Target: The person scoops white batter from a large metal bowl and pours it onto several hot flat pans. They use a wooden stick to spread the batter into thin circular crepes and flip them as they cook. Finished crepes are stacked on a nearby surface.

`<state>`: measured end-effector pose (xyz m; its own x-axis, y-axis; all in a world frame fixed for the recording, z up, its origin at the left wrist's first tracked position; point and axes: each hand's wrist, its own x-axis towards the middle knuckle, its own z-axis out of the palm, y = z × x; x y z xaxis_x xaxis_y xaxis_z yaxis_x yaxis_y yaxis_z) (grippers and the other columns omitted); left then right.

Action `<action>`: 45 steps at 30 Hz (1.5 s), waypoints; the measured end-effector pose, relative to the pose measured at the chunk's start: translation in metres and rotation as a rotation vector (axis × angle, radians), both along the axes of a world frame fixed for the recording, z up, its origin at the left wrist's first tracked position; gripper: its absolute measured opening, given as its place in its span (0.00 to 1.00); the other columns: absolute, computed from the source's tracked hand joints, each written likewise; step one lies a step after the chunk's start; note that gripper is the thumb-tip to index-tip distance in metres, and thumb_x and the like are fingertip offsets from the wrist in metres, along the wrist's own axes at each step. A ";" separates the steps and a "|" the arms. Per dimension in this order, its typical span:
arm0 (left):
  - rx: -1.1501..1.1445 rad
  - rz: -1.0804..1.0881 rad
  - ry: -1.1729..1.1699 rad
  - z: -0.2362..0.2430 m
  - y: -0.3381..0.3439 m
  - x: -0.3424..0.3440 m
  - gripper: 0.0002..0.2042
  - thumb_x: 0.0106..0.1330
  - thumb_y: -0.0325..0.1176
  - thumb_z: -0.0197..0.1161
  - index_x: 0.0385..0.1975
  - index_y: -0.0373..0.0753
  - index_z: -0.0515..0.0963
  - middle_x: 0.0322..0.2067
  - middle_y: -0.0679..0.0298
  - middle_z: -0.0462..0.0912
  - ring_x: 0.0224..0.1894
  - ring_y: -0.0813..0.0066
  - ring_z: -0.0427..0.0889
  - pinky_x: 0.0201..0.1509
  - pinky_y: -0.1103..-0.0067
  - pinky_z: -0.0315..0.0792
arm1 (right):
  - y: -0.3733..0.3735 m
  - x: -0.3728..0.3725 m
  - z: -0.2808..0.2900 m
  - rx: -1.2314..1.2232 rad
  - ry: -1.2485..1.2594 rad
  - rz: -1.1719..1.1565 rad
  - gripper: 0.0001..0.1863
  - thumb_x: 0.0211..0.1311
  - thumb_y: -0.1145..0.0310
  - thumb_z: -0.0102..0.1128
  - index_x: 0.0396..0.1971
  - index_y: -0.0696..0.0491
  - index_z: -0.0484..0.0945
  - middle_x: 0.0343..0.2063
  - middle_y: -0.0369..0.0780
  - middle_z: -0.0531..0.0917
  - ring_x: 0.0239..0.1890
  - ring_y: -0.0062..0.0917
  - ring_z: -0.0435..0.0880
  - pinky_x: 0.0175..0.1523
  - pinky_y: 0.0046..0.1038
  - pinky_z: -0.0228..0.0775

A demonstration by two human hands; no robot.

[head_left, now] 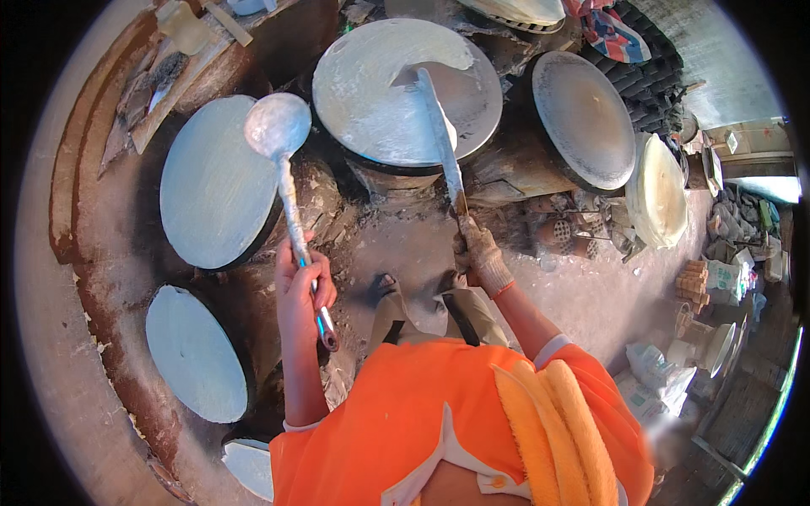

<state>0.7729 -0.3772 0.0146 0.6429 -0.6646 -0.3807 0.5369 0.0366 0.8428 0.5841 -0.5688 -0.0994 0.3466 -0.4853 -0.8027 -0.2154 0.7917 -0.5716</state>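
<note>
My left hand (305,278) is wrapped round the handle of a metal ladle (278,125), whose batter-coated bowl hangs between two griddles. In a knitted glove, my right hand (483,255) grips a long flat spatula (442,135). The spatula's blade reaches over the round griddle (472,139) in front of me. A pale layer of batter (371,93) covers most of that griddle, and a darker bare patch shows beside the blade's tip. Left of the ladle lies another griddle (215,181) with a whitish coating.
A bare-looking griddle (584,120) stands at the right, beside a stack of thin round sheets (658,192). More pale-coated griddles (196,354) line the left. Perforated briquettes (554,232) lie on the floor below the right griddle. White sacks (654,384) sit at the far right.
</note>
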 end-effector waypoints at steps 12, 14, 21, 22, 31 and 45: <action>0.066 0.162 -0.093 0.033 -0.046 -0.068 0.15 0.59 0.24 0.52 0.47 0.40 0.65 0.20 0.70 0.67 0.08 0.89 0.56 0.11 0.88 0.53 | -0.066 -0.051 -0.083 -0.518 0.037 0.649 0.19 0.63 0.51 0.44 0.28 0.52 0.73 0.18 0.36 0.74 0.20 0.23 0.71 0.26 0.26 0.63; 0.049 0.162 -0.097 0.033 -0.049 -0.067 0.16 0.59 0.24 0.51 0.47 0.40 0.65 0.21 0.69 0.67 0.08 0.88 0.56 0.11 0.88 0.52 | -0.097 -0.069 -0.066 -0.594 0.012 0.667 0.21 0.62 0.48 0.44 0.27 0.52 0.73 0.14 0.35 0.71 0.15 0.21 0.69 0.20 0.24 0.60; 0.030 0.069 -0.101 0.031 -0.074 -0.069 0.16 0.59 0.23 0.51 0.48 0.38 0.64 0.22 0.68 0.68 0.09 0.89 0.56 0.12 0.88 0.52 | -0.117 -0.042 0.003 -0.384 0.145 0.531 0.24 0.60 0.42 0.43 0.32 0.50 0.72 0.10 0.33 0.68 0.07 0.19 0.66 0.10 0.23 0.57; 0.054 0.069 -0.113 0.028 -0.076 -0.071 0.16 0.59 0.23 0.51 0.49 0.38 0.64 0.22 0.68 0.68 0.09 0.89 0.56 0.12 0.88 0.52 | -0.102 -0.019 0.059 -0.287 0.240 0.531 0.24 0.61 0.42 0.43 0.33 0.50 0.73 0.10 0.33 0.69 0.07 0.19 0.66 0.11 0.23 0.58; 0.097 -0.026 -0.101 0.024 -0.112 -0.075 0.17 0.56 0.21 0.49 0.47 0.38 0.65 0.21 0.69 0.66 0.09 0.88 0.56 0.12 0.87 0.53 | -0.171 -0.061 -0.016 -0.832 0.236 0.601 0.27 0.62 0.45 0.42 0.22 0.55 0.75 0.12 0.38 0.73 0.14 0.18 0.72 0.20 0.26 0.65; 0.126 -0.120 0.005 0.027 -0.171 -0.086 0.15 0.61 0.25 0.51 0.48 0.38 0.65 0.21 0.70 0.66 0.10 0.90 0.55 0.13 0.89 0.53 | -0.179 -0.061 0.015 -0.287 -0.024 0.660 0.23 0.61 0.48 0.47 0.26 0.56 0.75 0.12 0.32 0.72 0.12 0.14 0.70 0.14 0.19 0.60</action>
<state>0.6869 -0.5478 0.0418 0.5599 -0.6834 -0.4685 0.5349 -0.1336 0.8343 0.5227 -0.7479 -0.0846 0.6563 -0.3593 -0.6635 -0.5818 0.3191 -0.7482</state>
